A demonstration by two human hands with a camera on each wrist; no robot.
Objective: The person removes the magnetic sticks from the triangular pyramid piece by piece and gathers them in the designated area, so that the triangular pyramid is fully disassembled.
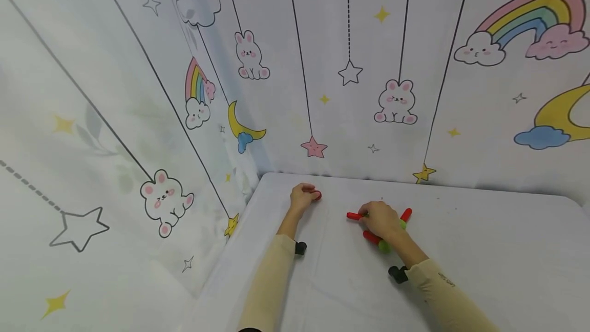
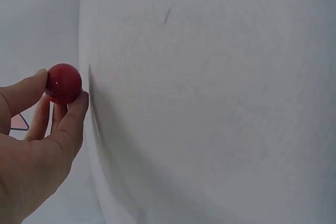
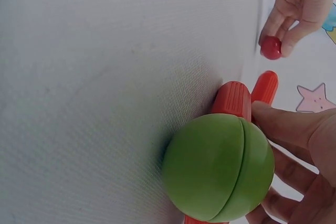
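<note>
At the table's far left, my left hand (image 1: pixel 301 198) pinches a small glossy red ball (image 2: pixel 64 83) between thumb and fingers. My right hand (image 1: pixel 380 219) is over toy pieces near the middle, its fingers about the inner end of a red rod (image 1: pixel 354 216); its grip is partly hidden. A green ball (image 3: pixel 218 166) with a seam line fills the front of the right wrist view. Behind it stands a ridged red rod (image 3: pixel 232 99). From above, more red rods (image 1: pixel 406 214) stick out around the right hand, joined to green balls (image 1: pixel 384 246).
A white cloth covers the table (image 1: pixel 332 281). Behind it hangs a white curtain (image 1: pixel 332 117) printed with rabbits, stars and rainbows, and it continues along the left side. Dark wrist cameras (image 1: pixel 397 274) sit on both forearms.
</note>
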